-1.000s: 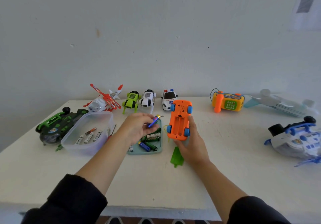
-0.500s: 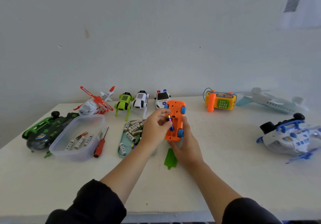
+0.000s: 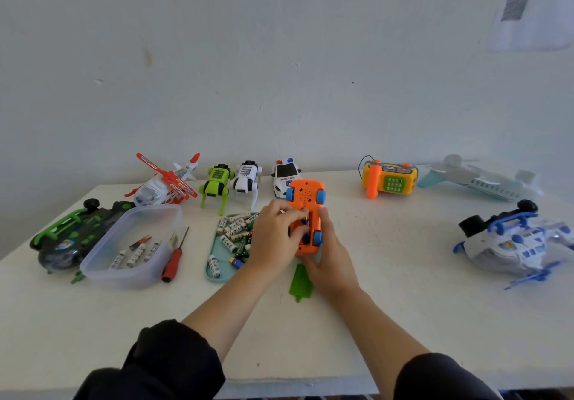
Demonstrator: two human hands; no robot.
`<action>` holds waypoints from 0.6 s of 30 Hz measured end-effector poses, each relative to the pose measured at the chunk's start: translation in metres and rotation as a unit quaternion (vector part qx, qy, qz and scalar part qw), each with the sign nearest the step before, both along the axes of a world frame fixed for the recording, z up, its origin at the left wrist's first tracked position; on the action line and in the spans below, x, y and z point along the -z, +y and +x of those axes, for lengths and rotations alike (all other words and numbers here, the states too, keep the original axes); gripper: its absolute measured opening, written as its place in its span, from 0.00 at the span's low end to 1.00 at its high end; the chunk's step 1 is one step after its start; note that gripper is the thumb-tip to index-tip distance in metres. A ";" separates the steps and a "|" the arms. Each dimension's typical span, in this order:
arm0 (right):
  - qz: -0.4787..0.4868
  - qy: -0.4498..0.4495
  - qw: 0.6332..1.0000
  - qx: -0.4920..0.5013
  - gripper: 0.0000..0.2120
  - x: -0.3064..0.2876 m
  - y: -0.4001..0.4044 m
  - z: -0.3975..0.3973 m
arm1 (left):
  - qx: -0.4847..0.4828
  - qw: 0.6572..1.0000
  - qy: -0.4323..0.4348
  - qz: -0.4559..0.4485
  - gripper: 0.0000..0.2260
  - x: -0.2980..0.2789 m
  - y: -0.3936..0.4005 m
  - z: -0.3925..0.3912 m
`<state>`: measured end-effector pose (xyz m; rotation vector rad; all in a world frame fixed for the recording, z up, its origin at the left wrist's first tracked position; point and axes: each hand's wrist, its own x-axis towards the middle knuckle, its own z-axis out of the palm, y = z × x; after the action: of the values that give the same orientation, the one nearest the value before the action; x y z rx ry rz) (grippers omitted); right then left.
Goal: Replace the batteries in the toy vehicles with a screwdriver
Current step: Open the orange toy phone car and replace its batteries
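An orange toy car [image 3: 306,196] with blue wheels is held belly-up over the table's middle. My right hand [image 3: 330,260] grips it from below and from the right side. My left hand [image 3: 275,238] pinches a blue battery [image 3: 306,224] and holds it in the car's open battery bay. The bay's green cover [image 3: 300,281] lies on the table just under the car. A red-handled screwdriver [image 3: 174,260] lies to the left, beside the plastic tub. A teal tray [image 3: 214,277] of loose batteries sits under my left wrist.
A clear plastic tub [image 3: 102,271] holds a few batteries. Along the back stand a red-white helicopter [image 3: 164,182], a green robot dog [image 3: 217,182], a white robot dog [image 3: 247,179], a police car [image 3: 284,176], a toy phone [image 3: 389,179] and a jet [image 3: 478,179]. A dark green helicopter [image 3: 71,235] lies left, a blue-white one [image 3: 512,241] right.
My left hand carried the blue battery from over the tray to the orange car and now holds it in the bay. The car has stayed in my right hand.
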<state>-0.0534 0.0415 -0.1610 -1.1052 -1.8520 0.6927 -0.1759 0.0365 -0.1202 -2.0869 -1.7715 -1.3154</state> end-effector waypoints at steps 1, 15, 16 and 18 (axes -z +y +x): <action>0.003 -0.007 1.000 -0.003 0.40 0.000 0.000 -0.001 | -0.001 1.000 0.012 0.002 0.14 0.001 0.001 -0.002; 0.009 -0.023 1.000 0.000 0.39 0.003 0.001 0.000 | -0.078 0.958 0.271 0.048 0.16 0.003 -0.002 -0.007; 0.009 -0.024 1.000 0.002 0.39 0.003 0.001 0.000 | -0.082 0.952 0.292 0.043 0.17 0.002 -0.002 -0.007; 0.003 -0.027 1.000 0.005 0.41 0.004 0.000 0.000 | -0.076 0.941 0.327 0.038 0.13 0.003 -0.002 -0.009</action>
<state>-0.0534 0.0418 -0.1650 -1.1384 -1.8923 0.6572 -0.1848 0.0346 -0.1235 -1.9675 -1.5048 -0.5331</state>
